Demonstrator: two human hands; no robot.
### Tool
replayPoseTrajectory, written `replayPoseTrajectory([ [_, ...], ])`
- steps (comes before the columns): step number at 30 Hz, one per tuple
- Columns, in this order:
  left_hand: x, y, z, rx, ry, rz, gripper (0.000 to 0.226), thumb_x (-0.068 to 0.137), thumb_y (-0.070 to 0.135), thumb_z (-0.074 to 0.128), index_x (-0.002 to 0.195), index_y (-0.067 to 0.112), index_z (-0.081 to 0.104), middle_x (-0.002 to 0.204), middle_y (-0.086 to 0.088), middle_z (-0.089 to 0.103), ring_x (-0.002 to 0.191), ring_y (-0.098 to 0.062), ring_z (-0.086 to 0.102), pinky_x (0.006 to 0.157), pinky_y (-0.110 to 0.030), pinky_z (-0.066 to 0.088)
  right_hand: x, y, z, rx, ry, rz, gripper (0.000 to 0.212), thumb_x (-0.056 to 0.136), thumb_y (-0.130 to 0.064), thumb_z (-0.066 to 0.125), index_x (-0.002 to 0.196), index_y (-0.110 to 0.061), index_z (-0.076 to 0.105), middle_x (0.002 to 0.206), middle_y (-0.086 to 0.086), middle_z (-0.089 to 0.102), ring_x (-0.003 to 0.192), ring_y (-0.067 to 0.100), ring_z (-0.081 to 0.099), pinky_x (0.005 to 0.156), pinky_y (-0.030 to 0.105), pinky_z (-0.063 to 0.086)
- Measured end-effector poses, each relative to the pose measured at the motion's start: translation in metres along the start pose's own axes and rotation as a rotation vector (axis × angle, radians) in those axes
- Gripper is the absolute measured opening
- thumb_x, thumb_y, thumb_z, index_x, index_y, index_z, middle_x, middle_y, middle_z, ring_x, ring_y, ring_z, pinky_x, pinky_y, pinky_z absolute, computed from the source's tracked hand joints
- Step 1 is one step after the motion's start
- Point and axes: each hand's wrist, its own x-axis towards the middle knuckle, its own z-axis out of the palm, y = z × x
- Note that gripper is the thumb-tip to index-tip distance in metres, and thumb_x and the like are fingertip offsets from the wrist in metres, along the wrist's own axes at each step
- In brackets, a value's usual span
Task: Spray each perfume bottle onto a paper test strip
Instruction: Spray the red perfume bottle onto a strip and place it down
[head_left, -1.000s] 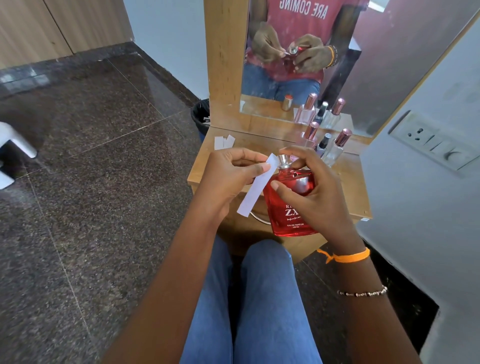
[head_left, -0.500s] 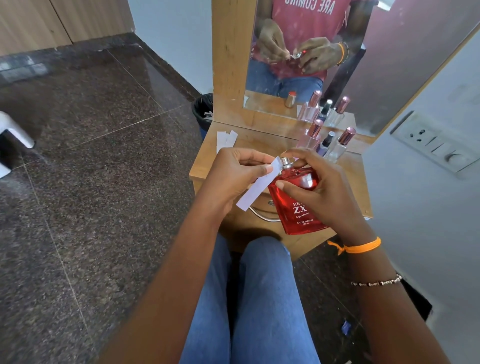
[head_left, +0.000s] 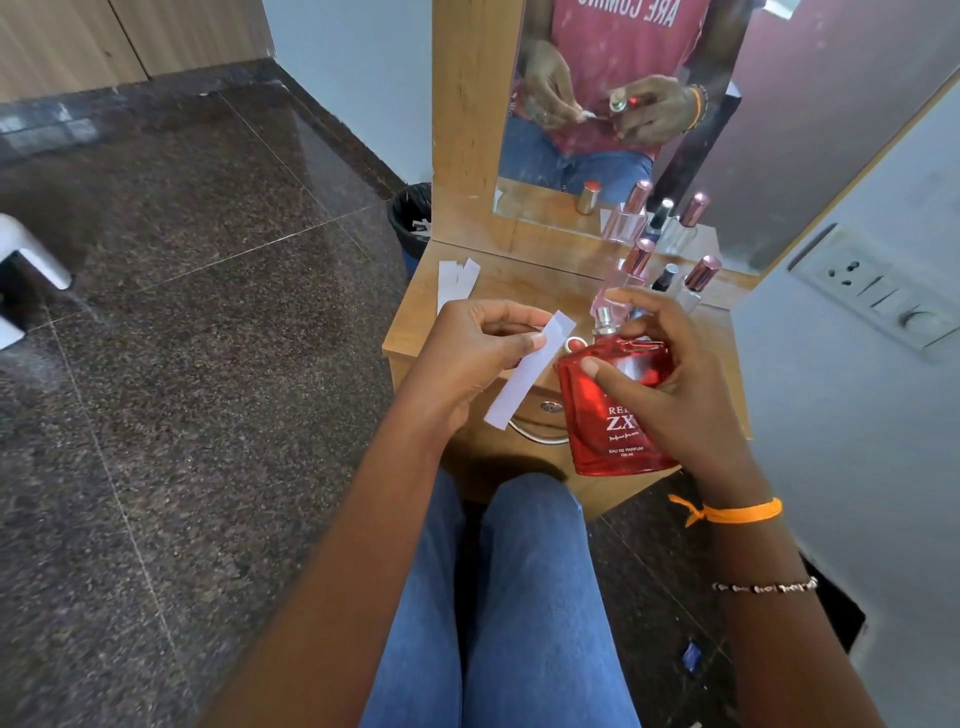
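My right hand (head_left: 675, 384) grips a square red perfume bottle (head_left: 613, 415) with white lettering, held upright over the table's front edge. Its silver spray nozzle (head_left: 603, 319) is uncapped, and my index finger arches just above it. My left hand (head_left: 467, 353) pinches a white paper test strip (head_left: 530, 374) between thumb and fingers. The strip slants with its top end close to the left of the nozzle. Three more bottles stand behind at the mirror: a pink one (head_left: 631, 270), a small dark one (head_left: 665, 278) and a clear one with a rose cap (head_left: 698, 280).
Spare paper strips (head_left: 457, 278) lie on the small wooden table (head_left: 519, 291) at its back left. A mirror (head_left: 727, 104) rises behind. A black bin (head_left: 410, 218) sits left of the table. A switch panel (head_left: 883, 291) is on the right wall. My knees are below the table.
The strip and the nozzle have drawn slightly apart, and my index finger has lifted above the nozzle. The bottle stays in my right hand, the strip in my left.
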Motion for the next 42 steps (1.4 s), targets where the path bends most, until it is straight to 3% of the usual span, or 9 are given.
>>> replayPoseTrajectory([
  [7,0.002,-0.003,0.003,-0.016,-0.013,-0.001,0.017,0.082,0.001,0.066,0.092,0.015,0.07,0.081,0.001,0.068,0.078,-0.005,0.063,0.071,-0.015,0.053,-0.004,0.005,0.001,0.073,0.014,0.001,0.048,0.075,-0.025,0.074,0.118,-0.025,0.054,0.095,-0.001,0.063,0.088,0.01,0.064,0.079,0.029,0.055],
  [11,0.013,-0.006,0.006,0.0,0.025,-0.015,0.019,0.081,0.0,0.066,0.095,0.012,0.068,0.082,0.0,0.067,0.083,-0.01,0.064,0.08,-0.024,0.055,-0.007,0.004,0.005,0.119,0.05,0.011,0.05,0.075,-0.021,0.074,0.12,-0.018,0.052,0.098,-0.025,0.063,0.095,0.004,0.064,0.083,0.026,0.054],
  [13,0.025,-0.009,0.009,0.012,0.051,-0.022,0.021,0.08,-0.003,0.066,0.099,0.008,0.067,0.081,0.0,0.065,0.083,-0.011,0.063,0.081,-0.026,0.055,-0.01,0.004,0.006,0.154,0.06,0.034,0.049,0.075,-0.015,0.072,0.12,-0.016,0.052,0.094,-0.027,0.063,0.096,0.001,0.064,0.083,0.026,0.054],
  [20,0.077,-0.027,0.027,0.171,0.183,-0.039,0.027,0.074,-0.005,0.067,0.098,0.007,0.065,0.08,0.003,0.062,0.086,-0.017,0.062,0.084,-0.033,0.054,-0.01,0.007,0.004,0.173,0.134,0.084,0.048,0.072,-0.03,0.072,0.116,-0.029,0.052,0.092,-0.022,0.061,0.089,0.008,0.064,0.081,0.037,0.056],
  [25,0.099,-0.04,0.037,0.349,0.241,-0.042,0.028,0.073,0.001,0.072,0.098,0.009,0.064,0.088,0.0,0.062,0.084,-0.013,0.057,0.071,-0.022,0.044,-0.007,0.014,0.002,0.218,0.156,0.107,0.047,0.073,-0.025,0.073,0.115,-0.031,0.052,0.094,-0.025,0.06,0.089,0.004,0.063,0.076,0.026,0.056],
  [30,0.109,-0.047,0.035,0.539,0.293,0.066,0.03,0.072,0.002,0.07,0.099,0.014,0.063,0.092,0.0,0.066,0.088,-0.017,0.062,0.073,-0.025,0.048,-0.007,0.019,0.006,0.252,0.145,0.136,0.046,0.074,-0.021,0.072,0.115,-0.027,0.052,0.095,0.002,0.061,0.087,0.01,0.064,0.075,0.023,0.054],
  [35,0.111,-0.051,0.034,0.657,0.276,0.148,0.023,0.072,0.011,0.076,0.093,0.014,0.067,0.096,0.0,0.067,0.082,-0.011,0.058,0.062,-0.021,0.039,-0.002,0.022,0.011,0.269,0.132,0.164,0.046,0.072,-0.03,0.07,0.115,-0.026,0.053,0.092,-0.004,0.063,0.087,0.012,0.066,0.077,0.031,0.057],
  [38,0.114,-0.054,0.033,0.681,0.283,0.161,0.017,0.07,0.017,0.078,0.085,0.015,0.069,0.094,0.0,0.068,0.082,-0.013,0.061,0.069,-0.028,0.048,-0.001,0.023,0.012,0.266,0.135,0.171,0.045,0.072,-0.031,0.07,0.114,-0.032,0.053,0.096,0.004,0.063,0.088,0.017,0.066,0.079,0.041,0.057],
  [42,0.114,-0.055,0.032,0.66,0.294,0.158,0.015,0.07,0.024,0.078,0.08,0.019,0.068,0.09,0.003,0.067,0.083,-0.014,0.062,0.075,-0.036,0.054,0.001,0.024,0.013,0.267,0.146,0.176,0.045,0.072,-0.032,0.07,0.113,-0.036,0.052,0.096,0.004,0.062,0.088,0.017,0.065,0.078,0.038,0.058],
])
